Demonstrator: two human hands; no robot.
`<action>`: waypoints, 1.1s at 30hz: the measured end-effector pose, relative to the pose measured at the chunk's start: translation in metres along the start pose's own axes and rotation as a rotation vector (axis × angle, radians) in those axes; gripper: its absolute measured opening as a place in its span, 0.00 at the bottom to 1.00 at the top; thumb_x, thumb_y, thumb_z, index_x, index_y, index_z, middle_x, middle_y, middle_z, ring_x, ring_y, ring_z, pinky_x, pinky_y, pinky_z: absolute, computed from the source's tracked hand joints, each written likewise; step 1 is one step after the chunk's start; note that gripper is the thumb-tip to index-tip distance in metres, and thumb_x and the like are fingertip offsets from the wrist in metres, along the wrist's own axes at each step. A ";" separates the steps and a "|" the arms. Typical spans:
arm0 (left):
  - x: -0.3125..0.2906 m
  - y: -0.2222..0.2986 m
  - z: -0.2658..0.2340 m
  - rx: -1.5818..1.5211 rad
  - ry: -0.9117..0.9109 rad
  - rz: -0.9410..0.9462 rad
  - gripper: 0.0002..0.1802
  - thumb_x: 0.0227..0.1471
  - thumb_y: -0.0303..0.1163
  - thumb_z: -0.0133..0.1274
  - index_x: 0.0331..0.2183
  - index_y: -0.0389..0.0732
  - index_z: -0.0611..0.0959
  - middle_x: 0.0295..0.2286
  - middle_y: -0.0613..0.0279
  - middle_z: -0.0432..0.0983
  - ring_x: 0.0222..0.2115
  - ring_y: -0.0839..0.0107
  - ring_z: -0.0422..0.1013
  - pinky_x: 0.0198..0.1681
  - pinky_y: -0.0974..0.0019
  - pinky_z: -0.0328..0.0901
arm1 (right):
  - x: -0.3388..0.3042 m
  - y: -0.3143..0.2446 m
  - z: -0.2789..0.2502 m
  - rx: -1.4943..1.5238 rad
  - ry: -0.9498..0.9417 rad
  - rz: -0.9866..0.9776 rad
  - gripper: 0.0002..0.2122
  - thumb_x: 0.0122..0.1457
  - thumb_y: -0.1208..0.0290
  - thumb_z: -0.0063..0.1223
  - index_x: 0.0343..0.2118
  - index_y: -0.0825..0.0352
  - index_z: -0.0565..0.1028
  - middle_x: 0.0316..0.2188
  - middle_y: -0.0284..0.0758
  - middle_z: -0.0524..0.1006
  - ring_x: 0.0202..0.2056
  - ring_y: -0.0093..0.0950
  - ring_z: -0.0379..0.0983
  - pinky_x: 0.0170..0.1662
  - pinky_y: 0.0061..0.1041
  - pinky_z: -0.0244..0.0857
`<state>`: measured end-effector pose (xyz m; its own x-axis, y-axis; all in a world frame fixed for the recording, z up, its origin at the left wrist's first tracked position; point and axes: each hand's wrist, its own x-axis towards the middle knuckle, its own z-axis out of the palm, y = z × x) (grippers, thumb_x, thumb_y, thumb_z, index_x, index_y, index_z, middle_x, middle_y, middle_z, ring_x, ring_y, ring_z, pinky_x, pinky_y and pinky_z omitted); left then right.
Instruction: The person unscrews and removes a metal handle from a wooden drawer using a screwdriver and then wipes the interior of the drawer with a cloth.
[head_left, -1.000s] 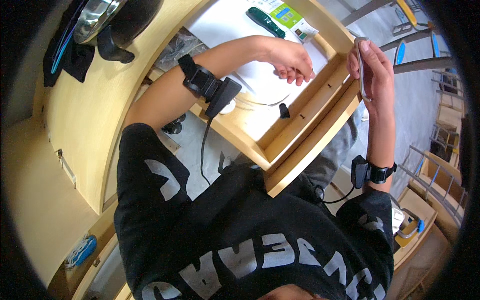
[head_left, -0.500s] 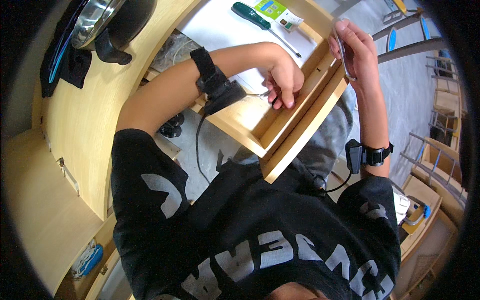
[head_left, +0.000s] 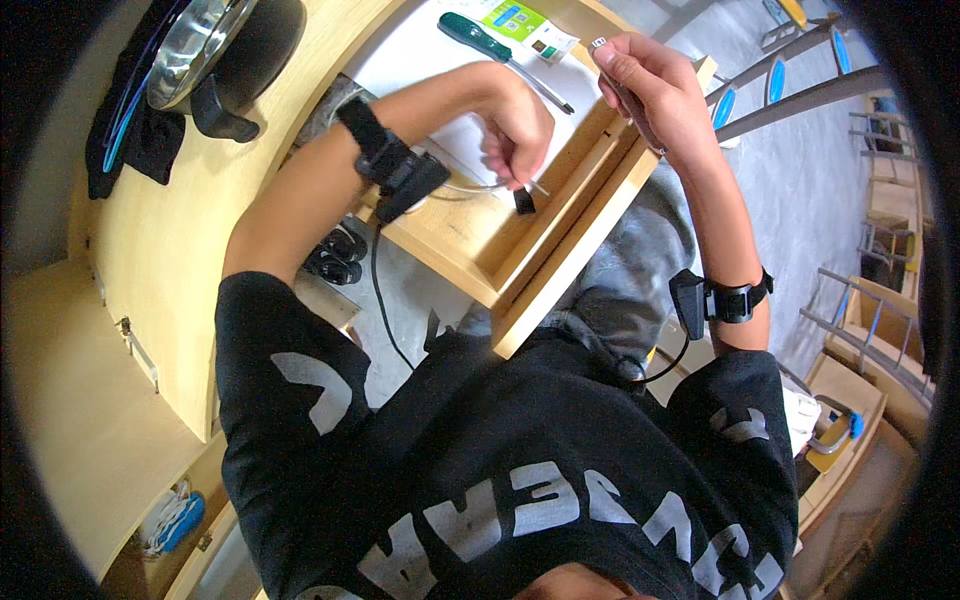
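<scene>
My left hand (head_left: 515, 130) is over the inside of a pulled-out wooden drawer (head_left: 470, 240), its fingers pinched on a thin pale cable (head_left: 465, 187). A small black piece (head_left: 525, 202) hangs just below the fingertips; whether it belongs to the cable I cannot tell. Motion blurs these fingers a little. Above the drawer's front corner, my right hand (head_left: 660, 90) is closed around a slim, flat grey bar (head_left: 630, 105) with a metallic end; its exact kind is unclear. A green-handled screwdriver (head_left: 475, 38) lies on white sheeting in the drawer, beside a green and white packet (head_left: 525, 28).
A black pot (head_left: 265, 60) with a shiny lid stands on the wooden cabinet top at the left, near dark cloth (head_left: 150, 150). Below the drawer are dark shoes (head_left: 335, 255). A metal ladder-like frame (head_left: 800, 85) with blue parts stands at the right.
The drawer has shifted left toward the cabinet, and my right hand has moved left with the bar. My left hand has lifted up and left, bringing the cable into clearer view.
</scene>
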<state>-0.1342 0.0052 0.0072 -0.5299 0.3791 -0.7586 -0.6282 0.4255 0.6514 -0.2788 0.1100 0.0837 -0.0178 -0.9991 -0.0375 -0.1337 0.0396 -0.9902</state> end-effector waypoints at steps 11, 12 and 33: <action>0.022 0.019 -0.006 -0.469 0.791 0.373 0.11 0.50 0.24 0.50 0.38 0.33 0.78 0.28 0.54 0.76 0.26 0.68 0.76 0.29 0.69 0.75 | -0.010 -0.002 0.000 0.083 0.007 -0.020 0.09 0.60 0.67 0.51 0.30 0.68 0.74 0.16 0.26 0.70 0.18 0.14 0.63 0.21 0.13 0.53; 0.029 0.018 -0.011 -0.554 0.746 0.432 0.14 0.47 0.21 0.53 0.39 0.34 0.75 0.30 0.51 0.75 0.25 0.64 0.76 0.30 0.66 0.75 | -0.008 0.007 -0.002 0.072 0.011 -0.033 0.09 0.60 0.68 0.51 0.30 0.69 0.74 0.16 0.26 0.70 0.18 0.14 0.63 0.21 0.13 0.54; 0.070 0.031 -0.014 -0.830 0.543 0.439 0.07 0.51 0.30 0.55 0.30 0.36 0.79 0.26 0.55 0.75 0.27 0.66 0.75 0.34 0.67 0.74 | -0.034 0.017 -0.019 0.118 0.063 -0.013 0.08 0.59 0.70 0.51 0.30 0.70 0.72 0.16 0.27 0.70 0.18 0.14 0.62 0.20 0.15 0.53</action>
<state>-0.1989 0.0338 -0.0257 -0.8556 -0.1386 -0.4988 -0.4037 -0.4245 0.8104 -0.2993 0.1447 0.0710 -0.0792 -0.9967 -0.0200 -0.0172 0.0214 -0.9996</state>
